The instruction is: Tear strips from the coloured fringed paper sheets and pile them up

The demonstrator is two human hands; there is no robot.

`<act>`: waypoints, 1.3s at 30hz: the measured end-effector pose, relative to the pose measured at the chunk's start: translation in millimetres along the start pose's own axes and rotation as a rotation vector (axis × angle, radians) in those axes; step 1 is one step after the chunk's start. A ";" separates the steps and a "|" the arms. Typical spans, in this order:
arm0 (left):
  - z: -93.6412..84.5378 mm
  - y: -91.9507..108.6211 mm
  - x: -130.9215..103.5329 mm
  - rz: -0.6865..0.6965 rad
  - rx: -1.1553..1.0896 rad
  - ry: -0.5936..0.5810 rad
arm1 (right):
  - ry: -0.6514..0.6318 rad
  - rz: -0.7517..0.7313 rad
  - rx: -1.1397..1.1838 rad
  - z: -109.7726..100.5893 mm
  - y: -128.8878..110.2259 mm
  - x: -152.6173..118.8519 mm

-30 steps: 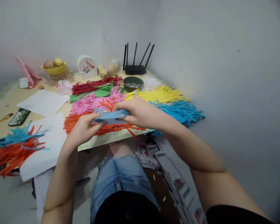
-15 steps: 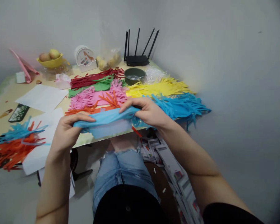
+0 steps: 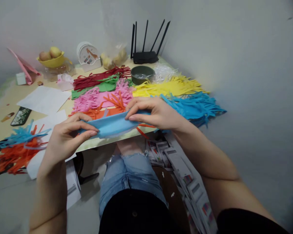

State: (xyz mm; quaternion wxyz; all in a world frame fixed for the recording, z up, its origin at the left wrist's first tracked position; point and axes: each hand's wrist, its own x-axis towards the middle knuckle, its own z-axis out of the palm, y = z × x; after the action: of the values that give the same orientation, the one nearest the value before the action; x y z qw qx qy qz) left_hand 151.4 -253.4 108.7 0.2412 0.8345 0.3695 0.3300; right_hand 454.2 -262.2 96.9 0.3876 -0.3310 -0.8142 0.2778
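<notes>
1. Your left hand pinches the left end of a folded light-blue sheet.
2. Your right hand pinches its right end; the sheet spans between them, above the near edge of the table.
3. An orange fringed bundle lies just behind it.
4. A blue fringed bundle lies at the table's right edge.

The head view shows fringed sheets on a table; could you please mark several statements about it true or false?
1. The left grip and right grip hold a light-blue sheet. True.
2. The black router stands left of the yellow bowl. False: the black router stands right of it.
3. The yellow fringed sheet lies farther back than the bright-blue fringed sheet. True.
4. The yellow bowl lies upside down. False: it is upright, holding fruit.
</notes>
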 end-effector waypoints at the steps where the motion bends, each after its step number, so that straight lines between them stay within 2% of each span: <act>1: 4.6 -1.1 -0.4 -0.016 0.001 0.060 | 0.045 0.001 -0.035 3.9 -3.4 -0.4; 4: 14.5 -2.5 -1.3 -0.091 -0.026 0.150 | 0.119 0.057 -0.108 10.7 -11.4 -1.5; 10: 16.7 -2.4 -0.8 -0.146 -0.103 0.052 | 0.132 0.171 -0.090 12.2 -10.7 -3.4; 14: 20.6 -8.2 -6.9 -0.236 -0.139 0.135 | 0.200 0.147 -0.015 18.7 -8.7 -7.3; 17: 24.8 -10.3 -10.5 -0.268 -0.300 0.202 | 0.254 0.106 0.066 24.6 -6.8 -11.7; 21: 27.5 -8.0 -10.1 -0.270 -0.611 0.163 | 0.246 0.057 0.213 28.8 -1.9 -16.2; 23: 26.9 -6.6 -10.1 -0.250 -0.649 0.152 | 0.233 0.057 0.252 28.8 0.1 -17.0; 28: 25.1 -6.6 -15.4 -0.148 -0.510 0.132 | 0.206 0.040 0.250 28.7 -0.8 -16.7; 34: 34.1 -4.4 -16.6 -0.121 -0.087 0.240 | 0.323 0.088 -0.034 37.7 -9.8 -19.4; 37: 35.1 -2.3 -14.8 -0.076 0.053 0.188 | 0.299 0.122 -0.102 38.4 -12.2 -20.0; 39: 33.6 -1.3 -14.5 -0.056 0.059 0.160 | 0.276 0.144 -0.099 36.8 -13.1 -19.8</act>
State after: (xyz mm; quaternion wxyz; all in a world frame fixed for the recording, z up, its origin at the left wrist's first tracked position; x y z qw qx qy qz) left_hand 167.9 -269.2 80.1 0.1955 0.8016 0.4202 0.3777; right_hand 429.5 -292.5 77.2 0.4582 -0.4423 -0.7401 0.2161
